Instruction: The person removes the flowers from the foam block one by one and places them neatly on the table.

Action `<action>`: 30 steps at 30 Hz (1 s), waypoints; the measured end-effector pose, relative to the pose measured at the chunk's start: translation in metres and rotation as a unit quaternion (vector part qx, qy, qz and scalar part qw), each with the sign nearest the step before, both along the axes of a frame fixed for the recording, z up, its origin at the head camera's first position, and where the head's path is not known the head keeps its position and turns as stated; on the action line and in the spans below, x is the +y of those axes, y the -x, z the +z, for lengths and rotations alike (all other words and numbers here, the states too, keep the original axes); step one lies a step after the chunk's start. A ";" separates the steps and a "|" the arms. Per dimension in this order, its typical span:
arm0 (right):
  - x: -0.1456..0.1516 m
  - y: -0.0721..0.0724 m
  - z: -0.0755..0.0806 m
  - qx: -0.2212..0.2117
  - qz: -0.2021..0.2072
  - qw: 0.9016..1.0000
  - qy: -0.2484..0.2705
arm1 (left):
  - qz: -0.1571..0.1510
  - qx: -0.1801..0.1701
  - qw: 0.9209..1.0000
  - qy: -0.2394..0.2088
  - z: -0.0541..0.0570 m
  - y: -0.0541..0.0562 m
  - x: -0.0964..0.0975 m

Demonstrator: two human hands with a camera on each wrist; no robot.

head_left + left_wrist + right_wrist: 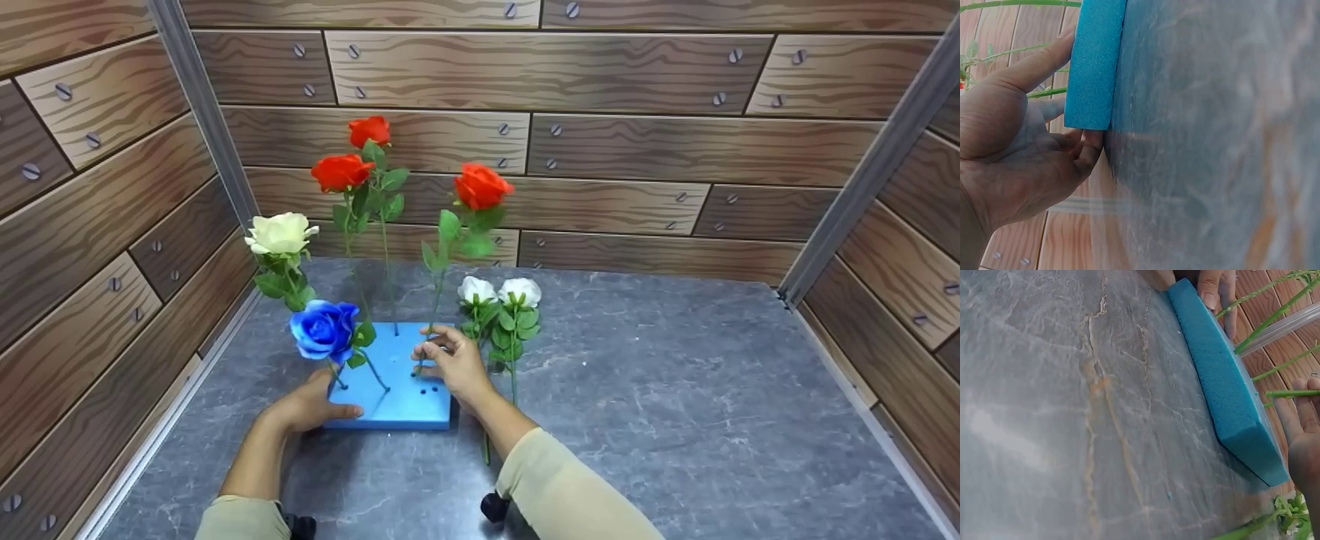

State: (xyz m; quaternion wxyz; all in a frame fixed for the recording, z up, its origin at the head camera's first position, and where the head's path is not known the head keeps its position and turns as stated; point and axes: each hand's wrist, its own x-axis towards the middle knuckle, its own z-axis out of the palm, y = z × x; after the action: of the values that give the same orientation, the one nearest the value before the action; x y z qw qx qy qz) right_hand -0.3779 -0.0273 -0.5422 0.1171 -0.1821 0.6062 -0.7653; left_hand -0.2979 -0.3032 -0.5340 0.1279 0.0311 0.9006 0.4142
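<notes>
My left hand grips the left front corner of a blue foam block, its thumb on the top face and fingers along the side. In the left wrist view the fingers curl at the block's end. My right hand pinches the green stem of a red rose. That stem's lower end is close over the block's top, near several small holes. A blue rose, a cream rose and two other red roses stand in the block, leaning somewhat.
Two white roses with long stems lie on the grey marbled table, right of the block. Wood-patterned walls with grey metal corner posts enclose the table at the back and sides.
</notes>
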 end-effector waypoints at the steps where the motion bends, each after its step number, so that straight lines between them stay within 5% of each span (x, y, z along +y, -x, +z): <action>1: 0.001 0.000 0.001 -0.002 0.008 1.000 0.011 | -0.002 0.002 1.000 0.000 0.000 0.000 0.000; 15: 0.019 -0.008 0.012 -0.026 0.040 0.998 0.037 | 0.000 -0.008 1.000 0.003 0.002 -0.002 0.002; 30: 0.045 -0.016 0.016 -0.029 0.024 0.999 -0.035 | 0.002 -0.017 1.000 0.010 0.001 -0.003 -0.001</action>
State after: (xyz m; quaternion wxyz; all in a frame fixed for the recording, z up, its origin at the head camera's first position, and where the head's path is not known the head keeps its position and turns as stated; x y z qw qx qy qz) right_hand -0.3616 0.0176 -0.5260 0.1598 -0.1701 0.6244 -0.7454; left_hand -0.2952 -0.3037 -0.5329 0.1432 0.0213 0.9024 0.4058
